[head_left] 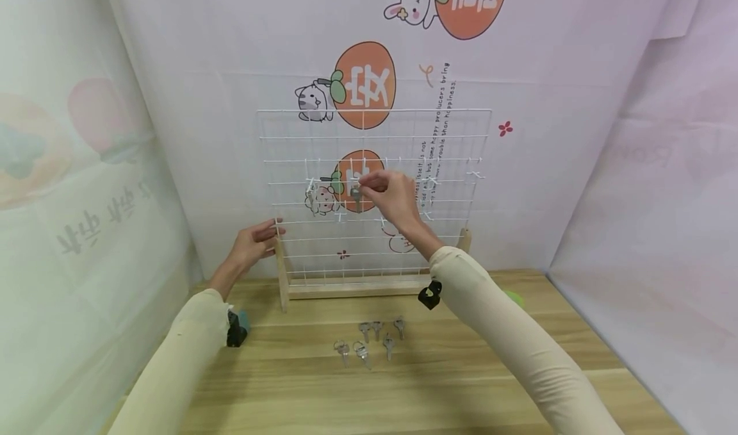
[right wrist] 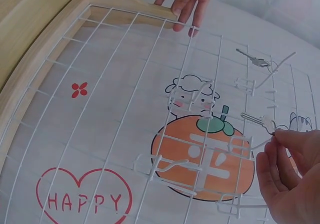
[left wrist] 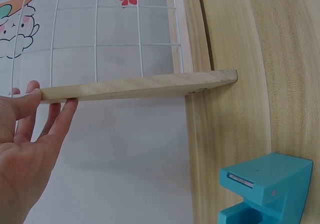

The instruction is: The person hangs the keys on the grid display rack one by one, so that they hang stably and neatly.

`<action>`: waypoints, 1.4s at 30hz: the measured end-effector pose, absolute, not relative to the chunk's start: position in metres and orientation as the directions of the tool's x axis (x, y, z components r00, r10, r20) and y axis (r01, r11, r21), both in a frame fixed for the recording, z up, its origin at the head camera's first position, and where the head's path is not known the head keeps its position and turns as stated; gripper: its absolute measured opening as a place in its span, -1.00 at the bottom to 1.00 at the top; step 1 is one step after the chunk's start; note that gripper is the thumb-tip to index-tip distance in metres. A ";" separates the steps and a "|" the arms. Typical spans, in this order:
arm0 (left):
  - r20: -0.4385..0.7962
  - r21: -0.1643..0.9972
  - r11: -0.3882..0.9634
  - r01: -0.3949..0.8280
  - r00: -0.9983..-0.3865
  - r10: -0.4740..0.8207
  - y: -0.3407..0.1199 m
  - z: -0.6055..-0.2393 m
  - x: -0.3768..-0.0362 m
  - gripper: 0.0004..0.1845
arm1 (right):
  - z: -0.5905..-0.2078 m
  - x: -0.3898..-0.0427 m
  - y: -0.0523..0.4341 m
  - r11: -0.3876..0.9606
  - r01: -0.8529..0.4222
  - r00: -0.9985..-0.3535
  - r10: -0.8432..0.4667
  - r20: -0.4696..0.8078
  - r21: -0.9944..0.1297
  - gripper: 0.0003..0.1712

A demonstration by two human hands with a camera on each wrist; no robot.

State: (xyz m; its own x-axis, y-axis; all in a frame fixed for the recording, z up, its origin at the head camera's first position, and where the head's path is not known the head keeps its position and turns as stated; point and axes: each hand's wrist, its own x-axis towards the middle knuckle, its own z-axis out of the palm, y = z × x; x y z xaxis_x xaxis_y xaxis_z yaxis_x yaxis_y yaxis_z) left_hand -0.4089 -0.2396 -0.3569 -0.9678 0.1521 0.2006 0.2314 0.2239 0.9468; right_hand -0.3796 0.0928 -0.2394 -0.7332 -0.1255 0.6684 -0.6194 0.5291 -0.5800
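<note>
While the wooden upright point(left wrist: 135, 87) of a wire rack point(head_left: 363, 110) is gripped by the left hand point(head_left: 254, 244), seemingly for steadiness, a key point(right wrist: 259, 120) is pinched at its ring end, near a hook point(right wrist: 259, 144), by the right hand point(head_left: 394, 198)'s fingers; loose keys point(head_left: 389, 345) are laid within reach on the table point(head_left: 288, 384).

- wire rack point(head_left: 357, 290) on table point(head_left: 277, 390), sheet point(head_left: 219, 50) behind
- six loose keys point(head_left: 389, 345) on table, before rack
- left hand point(head_left: 250, 246) at rack's left post point(head_left: 282, 271)
- right hand point(head_left: 396, 198) before grid

A teal object point(left wrist: 267, 181) sits left on the wooden desk point(head_left: 277, 396), a partly hidden green item point(head_left: 516, 298) right; printed white backdrop point(head_left: 219, 134) beyond.
</note>
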 end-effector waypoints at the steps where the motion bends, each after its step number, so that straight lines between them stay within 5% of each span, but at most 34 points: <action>1: 0.200 0.947 0.224 0.230 -0.968 0.151 -0.240 -0.357 -0.409 -0.38 | -0.240 -0.380 0.093 0.528 -0.620 -0.733 -0.125 0.668 -0.581 -0.86; 20: 0.198 0.949 0.218 0.227 -0.969 0.145 -0.242 -0.361 -0.412 -0.38 | -0.241 -0.379 0.095 0.537 -0.616 -0.737 -0.133 0.663 -0.577 -0.81; 42: 0.207 0.942 0.235 0.238 -0.967 0.148 -0.242 -0.361 -0.413 -0.39 | -0.275 -0.343 0.120 0.526 -0.659 -0.734 -0.294 0.612 -0.538 -0.77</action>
State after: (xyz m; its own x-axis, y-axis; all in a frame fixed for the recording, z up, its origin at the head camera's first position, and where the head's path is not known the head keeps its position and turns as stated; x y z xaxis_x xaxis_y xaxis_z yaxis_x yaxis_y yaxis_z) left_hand -0.4132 -0.2420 -0.3608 -0.9670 0.1479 0.2073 0.2379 0.2350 0.9424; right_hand -0.3432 0.1204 -0.2746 -0.7344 -0.2938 0.6118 -0.6587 0.5259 -0.5381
